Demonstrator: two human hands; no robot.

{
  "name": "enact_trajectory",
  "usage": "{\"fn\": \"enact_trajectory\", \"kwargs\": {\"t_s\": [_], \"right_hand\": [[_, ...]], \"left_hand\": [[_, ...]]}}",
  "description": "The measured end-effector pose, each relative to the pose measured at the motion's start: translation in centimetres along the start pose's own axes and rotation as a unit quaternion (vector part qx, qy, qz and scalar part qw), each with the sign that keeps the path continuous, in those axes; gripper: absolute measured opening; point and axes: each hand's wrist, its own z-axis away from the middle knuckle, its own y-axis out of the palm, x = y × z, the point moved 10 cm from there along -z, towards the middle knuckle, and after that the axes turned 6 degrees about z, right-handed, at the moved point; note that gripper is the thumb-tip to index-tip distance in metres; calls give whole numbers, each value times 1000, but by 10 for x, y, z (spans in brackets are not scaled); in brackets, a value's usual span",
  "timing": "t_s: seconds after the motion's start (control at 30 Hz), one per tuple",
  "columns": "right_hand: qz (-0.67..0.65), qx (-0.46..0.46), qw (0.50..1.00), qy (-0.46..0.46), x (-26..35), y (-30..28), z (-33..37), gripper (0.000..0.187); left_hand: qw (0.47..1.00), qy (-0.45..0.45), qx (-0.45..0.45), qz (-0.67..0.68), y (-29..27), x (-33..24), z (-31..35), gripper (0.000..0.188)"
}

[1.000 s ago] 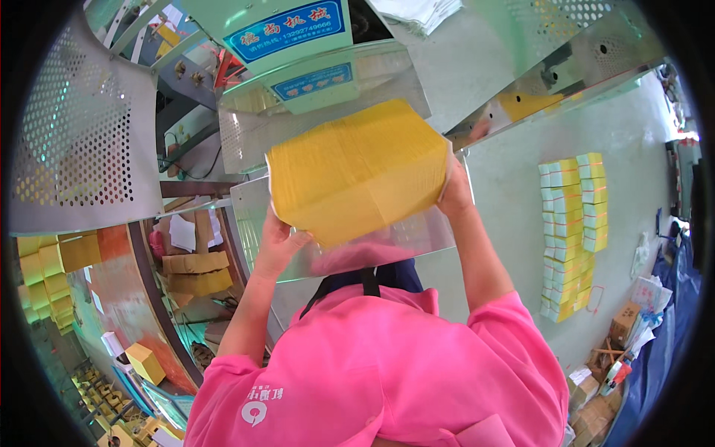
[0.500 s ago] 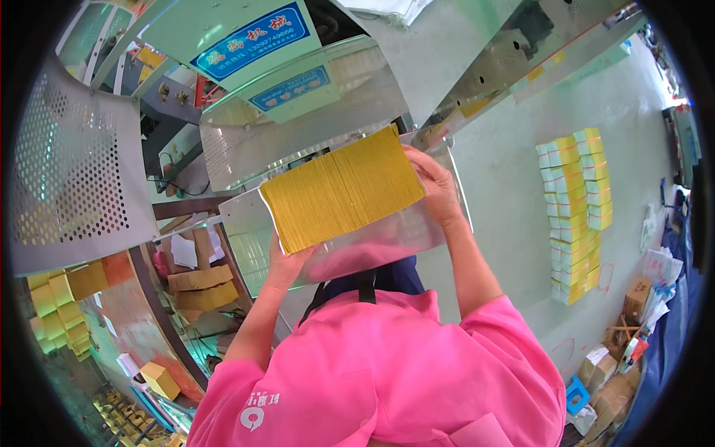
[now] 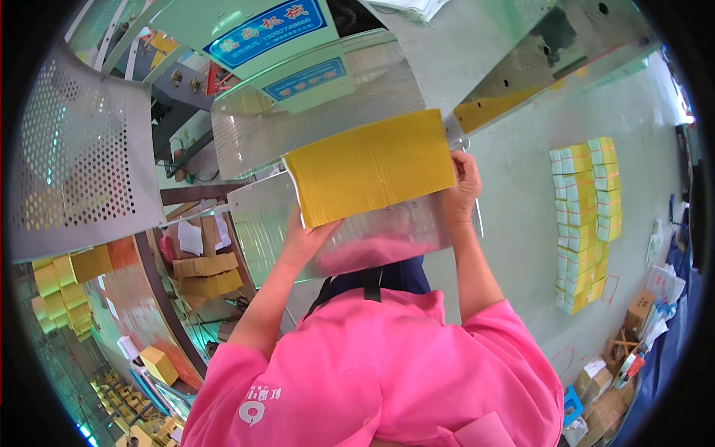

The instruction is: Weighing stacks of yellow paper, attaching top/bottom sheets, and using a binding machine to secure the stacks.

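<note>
Between my hands is a wide stack of yellow sheets (image 3: 372, 170), its ridged yellow face turned up and a thin white edge showing at its left end. My left hand (image 3: 309, 242) grips the lower left corner, with the fingers partly hidden under the stack. At the right end, my right hand (image 3: 463, 186) is closed against the side, fingers curled. The stack is tilted, its right end farther from me, above a shiny metal tray (image 3: 387, 223). Whether it touches the tray is hidden.
A perforated metal guard (image 3: 82, 156) stands at the left, and a bent clear cover (image 3: 320, 104) lies beyond the stack. A metal beam (image 3: 521, 82) slants at the upper right. Banded yellow-and-white bundles (image 3: 585, 223) sit on the floor at right; cardboard boxes (image 3: 607, 402) lie farther down.
Both hands have moved the yellow stack a little to the right and away from me. Its upper face looks smoother now, with fewer separate edges showing. The whole view has shifted slightly.
</note>
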Motion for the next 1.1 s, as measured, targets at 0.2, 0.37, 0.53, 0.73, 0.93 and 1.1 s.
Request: {"fn": "enact_trajectory", "kwargs": {"t_s": [0.2, 0.37, 0.53, 0.73, 0.93, 1.1], "right_hand": [[43, 2, 999, 12, 6, -7, -2, 8], [139, 12, 958, -252, 161, -35, 28, 23], [292, 252, 802, -456, 265, 84, 67, 57], [374, 355, 752, -411, 230, 127, 54, 70], [290, 355, 768, -447, 208, 152, 76, 62], [108, 218, 880, -407, 223, 38, 51, 45]], "left_hand": [[994, 60, 1, -95, 4, 14, -3, 57], [992, 42, -29, -119, -2, 7, -5, 83], [985, 98, -43, -132, -9, -6, -1, 91], [984, 99, -65, -136, -4, -7, 0, 66], [987, 95, -54, -121, 1, -20, -2, 46], [985, 108, -69, -118, -4, -14, 0, 34]]}}
